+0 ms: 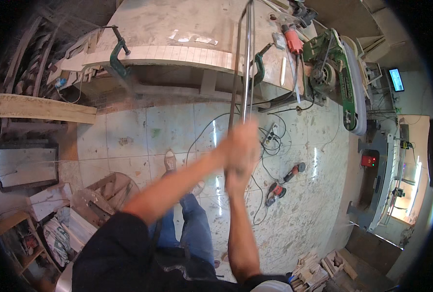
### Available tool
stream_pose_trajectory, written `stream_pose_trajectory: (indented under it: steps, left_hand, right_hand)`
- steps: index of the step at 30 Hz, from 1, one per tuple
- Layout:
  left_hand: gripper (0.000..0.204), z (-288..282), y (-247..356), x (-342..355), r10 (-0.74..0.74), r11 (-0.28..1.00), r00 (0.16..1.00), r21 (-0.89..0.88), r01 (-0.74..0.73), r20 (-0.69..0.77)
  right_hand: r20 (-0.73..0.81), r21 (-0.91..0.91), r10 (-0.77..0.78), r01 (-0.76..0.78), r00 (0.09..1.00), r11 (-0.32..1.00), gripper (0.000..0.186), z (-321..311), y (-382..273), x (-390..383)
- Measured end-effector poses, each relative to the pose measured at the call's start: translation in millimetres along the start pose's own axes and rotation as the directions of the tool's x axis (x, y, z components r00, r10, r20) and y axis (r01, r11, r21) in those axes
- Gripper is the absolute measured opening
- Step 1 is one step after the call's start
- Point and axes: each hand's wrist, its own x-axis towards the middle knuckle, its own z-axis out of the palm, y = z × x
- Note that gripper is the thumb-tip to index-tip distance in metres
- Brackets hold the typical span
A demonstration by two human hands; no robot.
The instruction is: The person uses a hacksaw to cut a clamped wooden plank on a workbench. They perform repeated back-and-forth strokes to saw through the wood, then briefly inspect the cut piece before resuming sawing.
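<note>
Both hands are closed, one above the other, around the near end of a long, narrow metal frame (247, 68) with parallel dark and shiny bars. My left hand (240, 141) is the farther one and blurred by motion; my right hand (238, 178) grips just below it, with some fingers hidden. The frame points away from me, its far end over the workbench (177, 22). Along the bench's front edge lies a pale wooden strip (177, 54) with cross lines. A green clamp (119, 56) stands at its left, and another green clamp (259, 63) beside the frame.
A red power tool (293, 40) and a green belt sander (345, 80) sit at the bench's right. On the tiled floor lie cables, a power strip (273, 130), a red sander (275, 191) and an angle grinder (294, 172). Wood scraps (313, 275) are piled at lower right.
</note>
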Motion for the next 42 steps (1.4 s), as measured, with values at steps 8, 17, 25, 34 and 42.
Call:
stream_pose_trajectory:
  steps: [8,17,25,34,42]
  left_hand:
    - [0.013,8.7,-28.2,-5.4,0.029,0.996,0.995,-0.077,-0.036,-0.098]
    - [0.016,-12.1,-18.5,36.6,0.071,0.997,0.995,0.047,-0.067,-0.076]
    - [0.014,-2.1,-8.1,-18.6,0.018,0.999,0.995,0.042,-0.014,-0.098]
    - [0.018,-37.9,-62.1,100.4,0.09,0.971,0.992,0.228,-0.068,-0.091]
    - [0.016,33.5,111.4,-1.8,0.171,0.955,0.985,-0.25,-0.161,0.022]
  right_hand:
    - [-0.057,-0.205,-0.297,0.28,0.953,0.938,0.017,25.8,33.7,9.0]
    - [-0.099,-0.356,0.009,-0.044,0.995,0.933,0.012,15.8,-0.9,4.3]
    - [-0.196,-0.981,-0.18,-0.193,0.964,0.035,0.012,58.9,-13.4,-21.1]
    - [0.155,0.211,0.156,-0.187,0.975,0.96,0.013,24.6,27.9,92.3]
    - [0.01,-0.102,-0.058,0.059,0.998,0.993,0.018,-140.4,35.2,-121.4]
